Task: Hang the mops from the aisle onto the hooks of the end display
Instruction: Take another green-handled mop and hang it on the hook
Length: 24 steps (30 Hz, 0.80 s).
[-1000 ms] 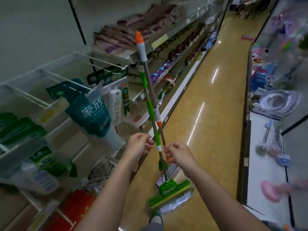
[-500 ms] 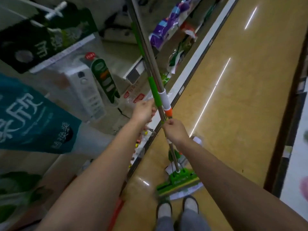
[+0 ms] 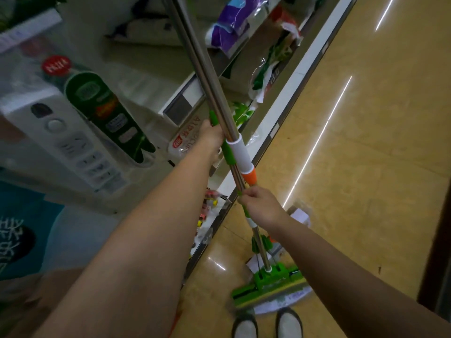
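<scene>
Two mops (image 3: pixel 240 152) held upright together, steel poles crossing, green heads (image 3: pixel 268 286) low near the shoes (image 3: pixel 267 324) on the yellow floor (image 3: pixel 366 142). Left hand (image 3: pixel 212 139) curled round a green grip higher up; right hand (image 3: pixel 262 203) clenched on the poles below the orange collar. Shelves (image 3: pixel 185 103) left

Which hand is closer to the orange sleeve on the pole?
Right. The right hand grips the poles just below the orange sleeve; the left hand holds them higher up, above the white sleeve.
</scene>
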Motion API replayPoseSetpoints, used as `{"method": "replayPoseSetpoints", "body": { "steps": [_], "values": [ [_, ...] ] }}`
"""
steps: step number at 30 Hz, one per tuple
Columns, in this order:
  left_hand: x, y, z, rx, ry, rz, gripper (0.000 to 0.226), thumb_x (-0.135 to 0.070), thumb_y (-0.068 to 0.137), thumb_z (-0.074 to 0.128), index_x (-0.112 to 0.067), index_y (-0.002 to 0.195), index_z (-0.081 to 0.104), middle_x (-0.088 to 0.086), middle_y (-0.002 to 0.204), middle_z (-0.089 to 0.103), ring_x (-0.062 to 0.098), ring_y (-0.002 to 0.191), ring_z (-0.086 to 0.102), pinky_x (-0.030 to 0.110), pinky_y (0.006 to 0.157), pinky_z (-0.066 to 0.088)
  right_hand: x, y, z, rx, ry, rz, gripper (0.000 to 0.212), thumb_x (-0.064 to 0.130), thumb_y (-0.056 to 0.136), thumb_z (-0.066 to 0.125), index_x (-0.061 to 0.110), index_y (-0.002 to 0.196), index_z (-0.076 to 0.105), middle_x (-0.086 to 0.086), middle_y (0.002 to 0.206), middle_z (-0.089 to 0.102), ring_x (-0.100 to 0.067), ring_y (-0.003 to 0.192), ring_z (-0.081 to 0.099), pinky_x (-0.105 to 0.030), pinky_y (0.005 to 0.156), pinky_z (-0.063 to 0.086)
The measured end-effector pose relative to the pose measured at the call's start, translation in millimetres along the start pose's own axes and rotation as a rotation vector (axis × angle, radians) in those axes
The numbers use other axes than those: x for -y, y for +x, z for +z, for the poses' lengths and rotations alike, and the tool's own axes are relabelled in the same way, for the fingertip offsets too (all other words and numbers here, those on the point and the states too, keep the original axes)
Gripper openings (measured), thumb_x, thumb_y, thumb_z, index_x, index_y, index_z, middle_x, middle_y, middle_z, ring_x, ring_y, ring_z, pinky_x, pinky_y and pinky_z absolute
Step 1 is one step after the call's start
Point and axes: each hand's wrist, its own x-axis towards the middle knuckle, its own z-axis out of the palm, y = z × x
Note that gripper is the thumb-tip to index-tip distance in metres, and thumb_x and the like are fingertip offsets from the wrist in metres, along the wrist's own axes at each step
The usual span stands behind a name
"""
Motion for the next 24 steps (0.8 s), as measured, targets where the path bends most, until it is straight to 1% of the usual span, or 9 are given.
{"method": "replayPoseSetpoints", "body": {
  "steps": [3,5,8,10,14,18,21,23,24],
  "values": [
    [4,-10,-5,-0.043,0.112,0.059,0.042,-0.024,0.092,0.054,-0.012,0.131,0.045,0.0,0.107,0.058,0.022,0.109,0.052,0.035,0.086,0.042,2,-2,-4,-0.02,0.032,0.017,0.013,0.017,0.092,0.048,0.01,0.097,0.058,0.001,0.073,0.048,-0.01,0.062,0.044,-0.025,0.058,0.036],
    [11,-21,-10,-0.055,0.127,0.125,0.042,-0.025,0.091,0.056,-0.014,0.13,0.045,-0.003,0.107,0.054,0.017,0.103,0.051,0.033,0.085,0.041,4,-6,-4,-0.036,0.01,0.015,0.018,0.016,0.092,0.048,0.008,0.106,0.056,0.0,0.078,0.053,-0.011,0.067,0.049,-0.025,0.06,0.04],
    [22,-42,-16,-0.104,0.121,0.211,0.042,-0.027,0.091,0.056,-0.017,0.131,0.045,-0.004,0.109,0.052,0.013,0.1,0.049,0.032,0.089,0.042,8,-17,2,-0.038,-0.07,0.016,0.021,0.015,0.091,0.049,0.004,0.108,0.056,-0.02,0.11,0.063,-0.031,0.095,0.06,-0.043,0.086,0.049],
    [28,-57,-20,-0.142,0.109,0.27,0.035,-0.024,0.092,0.054,-0.015,0.126,0.048,-0.004,0.105,0.053,0.011,0.096,0.05,0.027,0.085,0.039,11,-25,7,-0.017,-0.087,0.027,0.029,0.014,0.09,0.05,-0.002,0.114,0.055,-0.026,0.118,0.059,-0.034,0.098,0.059,-0.046,0.093,0.046],
    [37,-85,-33,-0.181,0.069,0.322,0.013,-0.017,0.092,0.054,-0.019,0.102,0.047,-0.009,0.082,0.052,0.004,0.076,0.052,0.02,0.067,0.041,15,-34,15,-0.009,-0.087,-0.006,0.044,0.017,0.088,0.054,0.004,0.129,0.046,-0.013,0.109,0.057,-0.019,0.083,0.053,-0.039,0.083,0.048],
    [52,-127,-43,-0.127,0.059,0.269,0.016,-0.021,0.091,0.055,-0.022,0.105,0.047,-0.006,0.084,0.054,0.012,0.083,0.056,0.032,0.079,0.047,22,-53,24,0.027,-0.081,-0.076,0.058,0.013,0.085,0.06,0.009,0.137,0.037,-0.011,0.136,0.048,-0.014,0.094,0.048,-0.025,0.069,0.042],
    [69,-164,-45,-0.069,0.088,0.297,0.022,-0.022,0.089,0.057,-0.022,0.109,0.048,-0.007,0.084,0.059,0.008,0.083,0.06,0.035,0.082,0.053,27,-77,28,0.063,-0.064,-0.127,0.046,0.006,0.084,0.06,0.008,0.128,0.044,-0.007,0.114,0.058,-0.012,0.087,0.054,-0.019,0.063,0.043],
    [75,-188,-44,-0.03,0.074,0.33,0.024,-0.019,0.089,0.057,-0.024,0.11,0.047,-0.011,0.086,0.06,0.0,0.083,0.059,0.021,0.076,0.052,33,-97,26,0.088,-0.097,-0.163,0.033,0.004,0.086,0.054,0.011,0.118,0.047,-0.001,0.099,0.058,-0.017,0.091,0.055,-0.022,0.066,0.045],
    [77,-199,-44,-0.02,0.07,0.334,0.027,-0.018,0.089,0.057,-0.025,0.112,0.046,-0.014,0.087,0.059,-0.004,0.083,0.057,0.011,0.071,0.049,38,-107,22,0.111,-0.145,-0.187,0.034,0.006,0.087,0.053,0.011,0.12,0.047,0.0,0.1,0.057,-0.019,0.097,0.054,-0.025,0.072,0.046]
  ]
}}
